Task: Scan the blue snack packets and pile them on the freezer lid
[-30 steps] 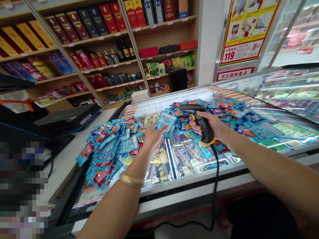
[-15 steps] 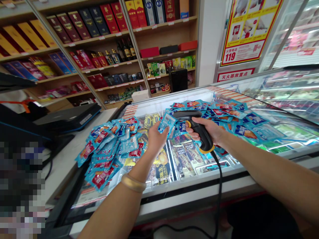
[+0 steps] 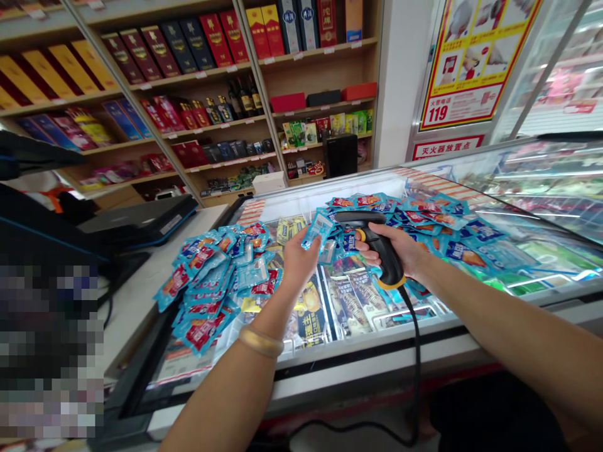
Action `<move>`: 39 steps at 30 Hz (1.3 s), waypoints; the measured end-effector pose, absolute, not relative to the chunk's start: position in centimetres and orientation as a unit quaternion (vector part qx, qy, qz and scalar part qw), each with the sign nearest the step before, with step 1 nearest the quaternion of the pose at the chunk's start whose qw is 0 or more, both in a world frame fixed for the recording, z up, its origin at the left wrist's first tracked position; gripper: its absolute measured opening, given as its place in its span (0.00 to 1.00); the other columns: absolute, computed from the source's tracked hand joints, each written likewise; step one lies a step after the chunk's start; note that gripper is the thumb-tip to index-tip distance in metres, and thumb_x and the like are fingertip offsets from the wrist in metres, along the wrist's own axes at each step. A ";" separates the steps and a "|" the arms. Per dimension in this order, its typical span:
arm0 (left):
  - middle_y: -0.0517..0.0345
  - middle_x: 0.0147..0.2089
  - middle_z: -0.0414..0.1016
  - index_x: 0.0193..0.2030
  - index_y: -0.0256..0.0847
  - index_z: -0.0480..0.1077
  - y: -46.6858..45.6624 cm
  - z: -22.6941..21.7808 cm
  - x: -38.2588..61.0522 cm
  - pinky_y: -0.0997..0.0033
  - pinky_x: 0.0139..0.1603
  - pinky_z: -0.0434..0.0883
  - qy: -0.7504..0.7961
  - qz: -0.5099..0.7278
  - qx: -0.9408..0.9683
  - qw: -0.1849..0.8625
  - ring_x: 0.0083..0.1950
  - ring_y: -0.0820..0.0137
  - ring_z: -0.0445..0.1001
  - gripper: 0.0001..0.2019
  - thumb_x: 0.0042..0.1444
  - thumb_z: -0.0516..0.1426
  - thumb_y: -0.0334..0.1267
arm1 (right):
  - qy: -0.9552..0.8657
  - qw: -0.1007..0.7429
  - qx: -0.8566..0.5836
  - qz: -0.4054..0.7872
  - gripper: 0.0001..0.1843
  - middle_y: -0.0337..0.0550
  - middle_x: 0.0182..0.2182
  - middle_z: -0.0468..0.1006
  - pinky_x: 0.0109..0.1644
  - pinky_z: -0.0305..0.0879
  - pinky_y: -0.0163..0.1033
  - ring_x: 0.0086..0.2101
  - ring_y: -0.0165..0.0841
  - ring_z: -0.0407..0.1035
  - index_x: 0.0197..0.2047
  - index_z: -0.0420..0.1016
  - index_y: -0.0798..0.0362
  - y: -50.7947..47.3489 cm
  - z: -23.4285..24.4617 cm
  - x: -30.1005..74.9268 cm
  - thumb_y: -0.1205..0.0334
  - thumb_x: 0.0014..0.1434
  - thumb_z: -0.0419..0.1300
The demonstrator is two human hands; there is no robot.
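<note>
Pinched in my left hand (image 3: 301, 254) is a small blue snack packet (image 3: 319, 227), its pale printed back facing up. My right hand (image 3: 398, 251) wraps round the grip of a black and yellow barcode scanner (image 3: 387, 257), whose head points left at the packet from close by. A cable (image 3: 415, 339) hangs from the scanner's handle. On the freezer's glass top, a pile of blue and red packets (image 3: 202, 289) lies left of my left hand. Another heap of such packets (image 3: 438, 216) spreads behind and right of the scanner.
Under my hands is a glass-topped chest freezer (image 3: 330, 361) with packaged food inside. A side counter (image 3: 127, 307) with a dark flat device (image 3: 141, 220) stands at left. Shelves (image 3: 202, 75) of boxes and bottles line the back. A fire notice (image 3: 475, 69) hangs at right.
The view has shifted slightly, so the scene sits a little farther right and lower. Both hands keep their hold on the packet and the scanner, with little visible motion.
</note>
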State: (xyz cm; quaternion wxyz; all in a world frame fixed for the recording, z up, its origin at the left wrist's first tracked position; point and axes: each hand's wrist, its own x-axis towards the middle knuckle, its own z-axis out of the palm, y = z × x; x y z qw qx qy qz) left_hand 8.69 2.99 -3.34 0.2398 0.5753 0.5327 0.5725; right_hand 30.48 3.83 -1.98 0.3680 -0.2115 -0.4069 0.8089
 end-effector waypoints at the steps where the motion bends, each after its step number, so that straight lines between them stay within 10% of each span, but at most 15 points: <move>1: 0.56 0.44 0.83 0.49 0.39 0.78 3.0 -2.8 8.4 0.63 0.53 0.74 0.524 0.586 0.574 0.228 0.47 0.62 0.79 0.16 0.55 0.58 0.39 | -0.400 0.370 -0.211 0.811 0.13 0.39 0.25 0.67 0.23 0.59 0.30 0.21 0.25 0.57 0.37 0.70 0.55 3.8 -1.9 30.2 0.53 0.58 0.62; 14: 0.51 0.59 0.76 0.59 0.41 0.73 -3.0 2.2 -10.3 0.62 0.67 0.64 0.635 0.466 0.601 -0.131 0.62 0.63 0.72 0.21 0.63 0.48 0.36 | -0.326 0.328 -0.153 0.873 0.11 0.39 0.23 0.67 0.20 0.61 0.29 0.19 0.25 0.58 0.34 0.68 0.55 2.5 0.7 17.4 0.57 0.64 0.55; 20: 0.41 0.72 0.59 0.69 0.44 0.61 -4.5 -0.9 -13.0 0.40 0.68 0.59 0.775 0.193 0.599 -0.056 0.71 0.49 0.60 0.28 0.65 0.50 0.49 | -0.328 0.291 -0.155 0.885 0.12 0.38 0.22 0.68 0.20 0.62 0.29 0.19 0.25 0.60 0.34 0.69 0.56 1.4 -0.1 11.8 0.57 0.65 0.54; 28: 0.46 0.76 0.51 0.72 0.50 0.57 -4.8 -0.6 -11.8 0.26 0.68 0.47 0.788 0.188 0.581 -0.080 0.75 0.41 0.47 0.29 0.66 0.45 0.54 | -0.318 0.286 -0.172 0.887 0.13 0.38 0.22 0.68 0.20 0.61 0.29 0.19 0.25 0.61 0.33 0.68 0.56 1.6 -0.8 11.9 0.57 0.66 0.53; 39: 0.41 0.71 0.61 0.70 0.39 0.57 0.5 0.6 1.8 0.51 0.72 0.57 0.592 0.260 0.763 -0.027 0.73 0.57 0.58 0.31 0.62 0.54 0.45 | -0.346 0.382 -0.219 0.829 0.12 0.40 0.23 0.67 0.19 0.60 0.29 0.19 0.25 0.58 0.35 0.69 0.56 4.1 0.7 24.8 0.58 0.65 0.52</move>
